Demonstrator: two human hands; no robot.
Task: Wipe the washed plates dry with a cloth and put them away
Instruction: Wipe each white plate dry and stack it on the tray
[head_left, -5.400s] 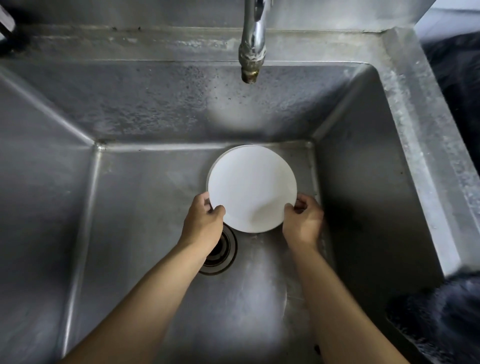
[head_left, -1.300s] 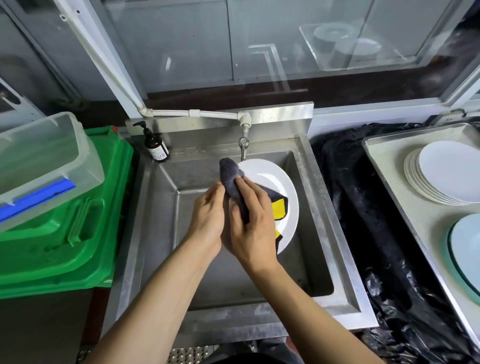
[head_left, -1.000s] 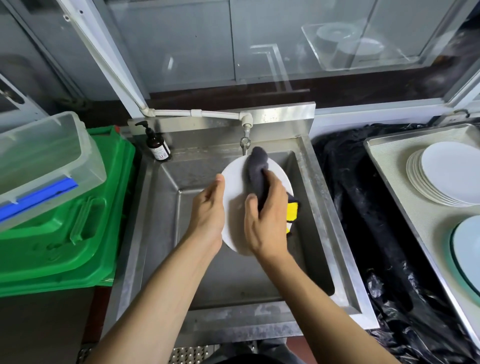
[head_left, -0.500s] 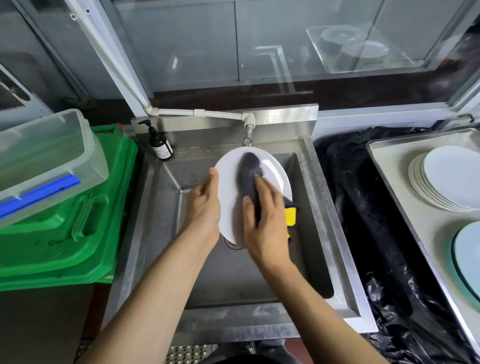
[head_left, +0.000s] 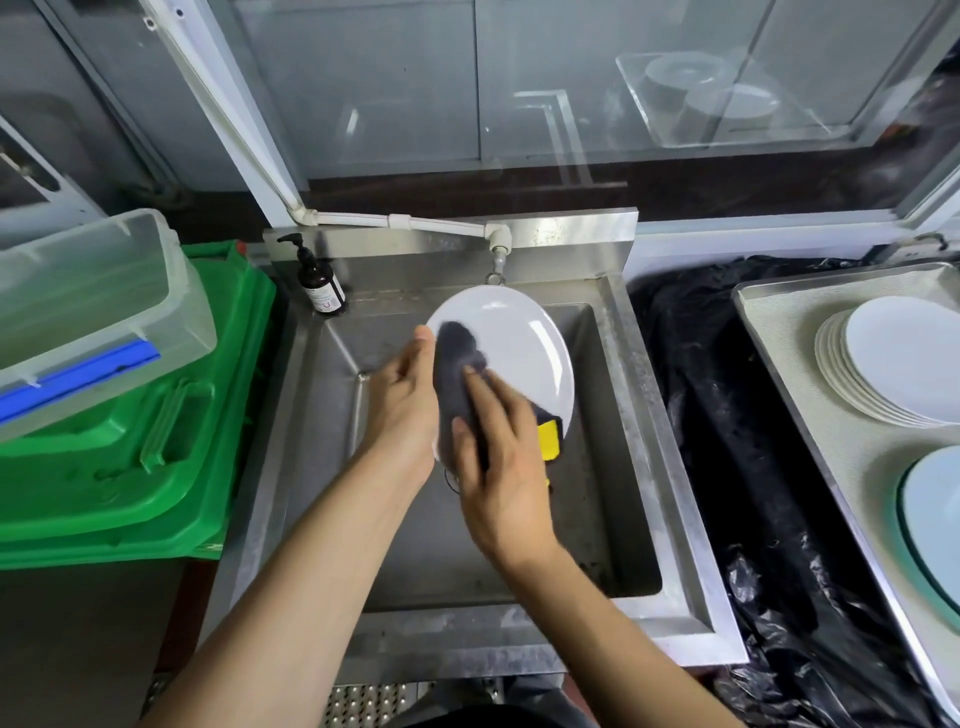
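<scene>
A white plate is held tilted above the steel sink. My left hand grips its left rim, thumb up along the edge. My right hand presses a dark grey cloth with a yellow patch flat against the plate's face, its fingers straight over the cloth. A stack of white plates lies on a metal tray at the right.
A green bin with a clear plastic box on top stands to the left. A soap pump bottle sits at the sink's back left corner, the tap behind the plate. Black plastic sheeting lies between sink and tray. A pale blue plate is at the far right.
The plate was lifted out of the sink. Over the last second my right hand has slid the cloth across the plate's face, now toward its left side near my left thumb.
</scene>
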